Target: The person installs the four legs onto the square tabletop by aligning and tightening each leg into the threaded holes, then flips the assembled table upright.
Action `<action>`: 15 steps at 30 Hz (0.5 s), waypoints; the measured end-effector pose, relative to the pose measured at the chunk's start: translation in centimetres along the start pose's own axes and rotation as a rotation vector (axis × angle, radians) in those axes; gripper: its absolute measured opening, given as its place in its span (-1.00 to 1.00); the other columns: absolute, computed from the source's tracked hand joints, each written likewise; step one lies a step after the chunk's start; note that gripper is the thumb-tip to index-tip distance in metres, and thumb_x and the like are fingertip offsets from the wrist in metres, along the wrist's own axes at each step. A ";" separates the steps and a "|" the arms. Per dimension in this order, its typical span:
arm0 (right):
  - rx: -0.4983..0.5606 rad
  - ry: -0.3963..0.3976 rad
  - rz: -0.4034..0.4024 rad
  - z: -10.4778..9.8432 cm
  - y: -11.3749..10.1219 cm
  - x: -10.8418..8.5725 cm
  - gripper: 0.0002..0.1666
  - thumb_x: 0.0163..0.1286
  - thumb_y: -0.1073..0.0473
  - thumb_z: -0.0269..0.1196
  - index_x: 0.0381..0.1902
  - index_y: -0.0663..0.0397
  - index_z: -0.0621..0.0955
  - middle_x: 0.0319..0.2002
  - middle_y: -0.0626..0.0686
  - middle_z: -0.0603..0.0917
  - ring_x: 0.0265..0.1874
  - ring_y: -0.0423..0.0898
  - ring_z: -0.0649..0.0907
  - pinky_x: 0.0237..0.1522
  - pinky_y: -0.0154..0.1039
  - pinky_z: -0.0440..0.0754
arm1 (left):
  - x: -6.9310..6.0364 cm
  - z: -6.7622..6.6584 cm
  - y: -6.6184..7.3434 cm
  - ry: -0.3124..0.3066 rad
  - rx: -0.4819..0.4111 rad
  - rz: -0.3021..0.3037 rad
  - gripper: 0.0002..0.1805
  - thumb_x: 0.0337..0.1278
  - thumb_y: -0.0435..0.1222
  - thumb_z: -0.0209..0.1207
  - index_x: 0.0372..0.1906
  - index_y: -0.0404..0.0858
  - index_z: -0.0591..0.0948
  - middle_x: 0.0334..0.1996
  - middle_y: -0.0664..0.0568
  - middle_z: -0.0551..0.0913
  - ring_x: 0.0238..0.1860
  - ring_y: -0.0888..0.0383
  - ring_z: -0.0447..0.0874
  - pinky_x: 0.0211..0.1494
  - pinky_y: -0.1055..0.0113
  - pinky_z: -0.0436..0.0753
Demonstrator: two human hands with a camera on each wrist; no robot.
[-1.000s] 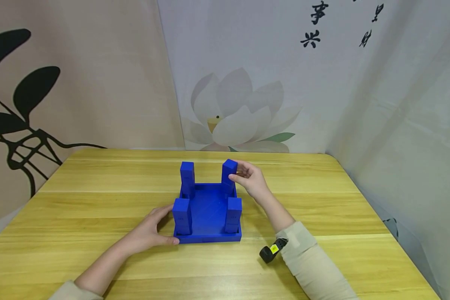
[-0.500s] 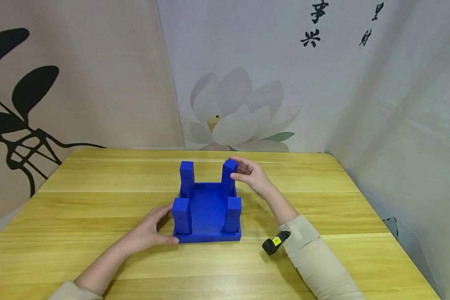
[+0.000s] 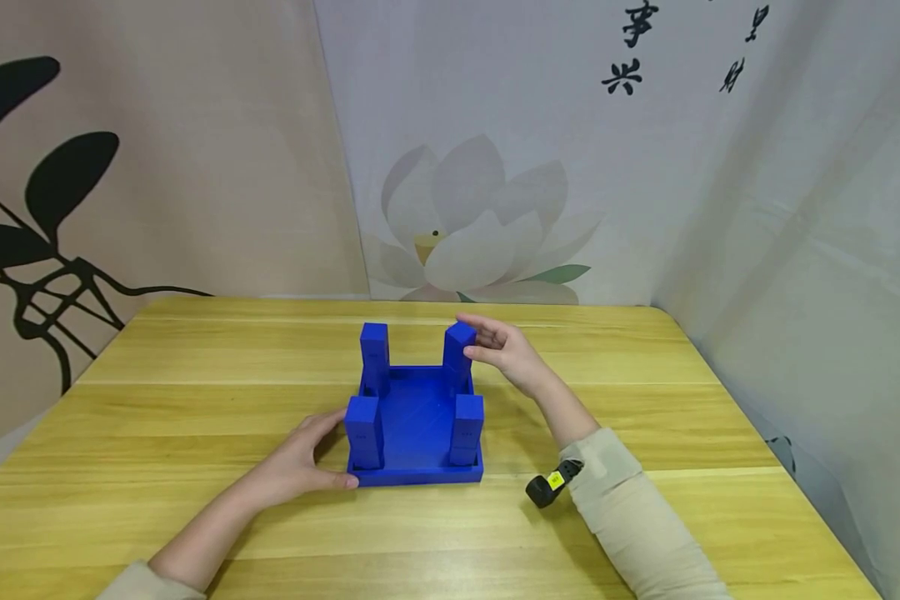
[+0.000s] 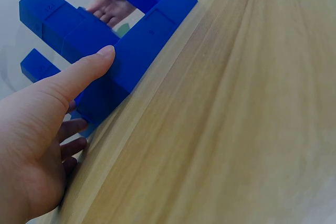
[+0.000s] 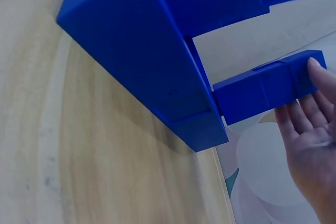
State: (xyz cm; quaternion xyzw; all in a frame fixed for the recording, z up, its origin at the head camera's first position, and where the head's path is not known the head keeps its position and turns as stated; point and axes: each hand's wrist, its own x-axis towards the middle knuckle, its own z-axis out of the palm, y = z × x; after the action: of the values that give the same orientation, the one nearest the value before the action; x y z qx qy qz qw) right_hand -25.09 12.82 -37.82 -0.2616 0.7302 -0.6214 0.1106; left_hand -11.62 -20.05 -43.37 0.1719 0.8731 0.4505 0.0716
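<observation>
A blue square base (image 3: 420, 477) with raised walls lies on the table, a tall blue post standing at each corner. My left hand (image 3: 300, 467) grips the base's near left corner, thumb on the front wall and fingers along the left side, next to the near left post (image 3: 364, 435). At the far right corner, my right hand (image 3: 506, 354) pinches the upper part of a post (image 3: 456, 360), which looks turned relative to the others. In the right wrist view this post (image 5: 262, 88) has the thumb on one face and fingers on another. The far left post (image 3: 375, 357) and near right post (image 3: 467, 429) stand untouched.
The wooden table (image 3: 195, 400) extends around the base on all sides. Behind it hangs a pale curtain (image 3: 495, 100) printed with a lotus and characters. A black strap device (image 3: 546, 490) with a yellow label hangs at the right wrist.
My right hand has shifted slightly right, its index finger now extended behind the post's top. The far right post has turned a little. The left hand and base stay in place.
</observation>
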 end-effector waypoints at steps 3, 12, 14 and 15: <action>-0.011 0.023 0.010 0.1 -0.1 -0.1 -0.39 0.38 0.28 0.22 0.35 0.21 0.37 0.23 0.18 0.49 0.17 0.07 0.50 0.17 -0.06 0.46 | 0.0 0.0 0.1 -0.001 -0.005 -0.001 0.13 -0.25 0.06 0.48 0.45 -0.27 0.20 0.35 -0.24 0.25 0.33 -0.26 0.11 0.24 -0.31 0.19; -0.033 0.131 -0.014 0.7 0.2 -0.5 -0.48 0.35 0.32 0.24 0.26 0.18 0.48 0.13 0.14 0.57 0.11 0.01 0.55 0.13 -0.12 0.50 | 0.0 0.1 0.1 0.004 0.000 -0.002 0.14 -0.27 0.07 0.49 0.45 -0.27 0.20 0.35 -0.23 0.26 0.33 -0.26 0.12 0.24 -0.31 0.18; -0.014 0.161 -0.024 0.9 0.4 -0.5 -0.49 0.33 0.34 0.25 0.24 0.22 0.49 0.08 0.15 0.59 0.07 0.02 0.57 0.10 -0.12 0.52 | 0.0 0.1 0.0 0.008 0.000 0.001 0.14 -0.27 0.07 0.49 0.45 -0.28 0.20 0.35 -0.23 0.26 0.33 -0.25 0.12 0.24 -0.31 0.19; -0.008 0.177 -0.027 1.0 0.4 -0.6 -0.50 0.32 0.35 0.26 0.23 0.23 0.49 0.06 0.15 0.61 0.05 0.02 0.58 0.09 -0.13 0.53 | 0.0 0.1 0.0 0.009 0.000 0.002 0.14 -0.28 0.07 0.49 0.45 -0.28 0.20 0.35 -0.23 0.26 0.33 -0.25 0.12 0.24 -0.31 0.19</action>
State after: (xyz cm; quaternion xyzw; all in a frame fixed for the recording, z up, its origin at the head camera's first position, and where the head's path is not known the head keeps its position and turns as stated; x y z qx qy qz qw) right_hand -24.23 12.29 -38.53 -0.2158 0.7360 -0.6407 0.0360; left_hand -11.61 -19.98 -43.40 0.1705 0.8732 0.4515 0.0671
